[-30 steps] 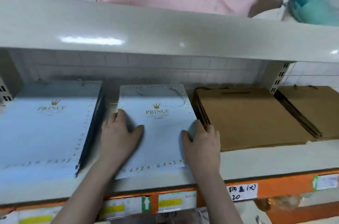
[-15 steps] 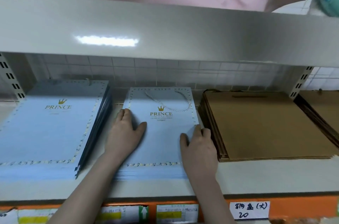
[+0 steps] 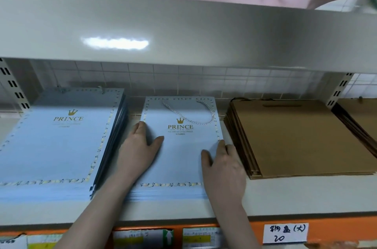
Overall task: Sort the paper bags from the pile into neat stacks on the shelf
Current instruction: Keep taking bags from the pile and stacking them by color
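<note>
Both hands down on the small blue bag stack (image 3: 179, 155), mid-shelf, between the large blue stack (image 3: 55, 146) to its left and the brown kraft stack (image 3: 302, 138) to its right.

Left hand (image 3: 140, 150): fingers straight along the stack's left edge, thumb spread onto the top face. Pressing, not pinching.

Right hand (image 3: 224, 165): fingers laid flat along the right edge, thumb on top. Same posture. Neither hand curls round anything.

Stack lies on the shelf (image 3: 306, 195), back edge near the tiled wall; front edges look slightly fanned, so squaring is my guess at the step in hand.

Handling judgement: coated paper, light singly, fairly stiff while folded flat, likely slick face to face, so layers will skate if pushed from above alone. Best purchase is on the two long side edges, palms squeezing inward. Avoid the rope handle (image 3: 189, 114) lying loose on the top bag; it could snag a finger.
</note>
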The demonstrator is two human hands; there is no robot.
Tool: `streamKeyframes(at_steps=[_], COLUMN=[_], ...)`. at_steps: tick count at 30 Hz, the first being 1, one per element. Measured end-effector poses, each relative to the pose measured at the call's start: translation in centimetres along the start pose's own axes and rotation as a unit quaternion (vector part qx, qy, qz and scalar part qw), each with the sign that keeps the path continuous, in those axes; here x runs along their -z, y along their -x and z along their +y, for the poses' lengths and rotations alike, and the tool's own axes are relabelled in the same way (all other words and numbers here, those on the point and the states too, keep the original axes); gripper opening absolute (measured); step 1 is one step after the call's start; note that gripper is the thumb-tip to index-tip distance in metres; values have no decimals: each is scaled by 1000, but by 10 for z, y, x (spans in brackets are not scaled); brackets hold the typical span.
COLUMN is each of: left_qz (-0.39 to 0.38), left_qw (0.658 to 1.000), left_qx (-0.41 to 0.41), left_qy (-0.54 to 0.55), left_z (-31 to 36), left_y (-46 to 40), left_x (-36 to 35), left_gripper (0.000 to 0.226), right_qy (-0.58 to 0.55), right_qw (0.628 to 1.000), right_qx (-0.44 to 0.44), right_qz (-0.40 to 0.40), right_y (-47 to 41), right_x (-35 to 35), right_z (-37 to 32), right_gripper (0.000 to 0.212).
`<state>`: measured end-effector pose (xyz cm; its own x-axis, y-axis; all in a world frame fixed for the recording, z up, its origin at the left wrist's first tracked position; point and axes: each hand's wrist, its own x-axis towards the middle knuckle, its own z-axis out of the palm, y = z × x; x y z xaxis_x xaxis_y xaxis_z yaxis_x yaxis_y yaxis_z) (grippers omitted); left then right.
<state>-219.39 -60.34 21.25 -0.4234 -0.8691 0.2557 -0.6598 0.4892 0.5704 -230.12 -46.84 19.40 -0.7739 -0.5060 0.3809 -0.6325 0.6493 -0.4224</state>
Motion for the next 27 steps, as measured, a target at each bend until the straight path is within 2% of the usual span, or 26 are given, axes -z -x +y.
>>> streamKeyframes(at_steps=[4,8,11,16,20,24,27], left_qz=[-14,-26,-36,-13,11,42,70], left_qw=[1000,997,996,992,987,984,985], left_qx=[2,-2,-6,-30,-55,-75,-53], left_qy=[-24,-67,-85,-125,-150,-155,-148], left_z=[2,4,8,15,20,24,20], left_y=[5,5,6,8,17,38,57], left_x=[1,1,3,12,24,38,50], left_gripper=[69,68,67,64,68,74,72], right_qy=[-9,-13,11,38,45,20,14], right_qw=[1000,1000,999,997,998,996,992], right_qx=[7,10,43,43,48,86,117], right_qz=[16,3,-24,-49,22,34,50], right_y=[4,5,2,1,4,10,13], right_x=[-2,4,11,20,16,26,22], right_z=[2,1,1,1,3,0,-5], right_gripper=[50,53,58,58,49,47,49])
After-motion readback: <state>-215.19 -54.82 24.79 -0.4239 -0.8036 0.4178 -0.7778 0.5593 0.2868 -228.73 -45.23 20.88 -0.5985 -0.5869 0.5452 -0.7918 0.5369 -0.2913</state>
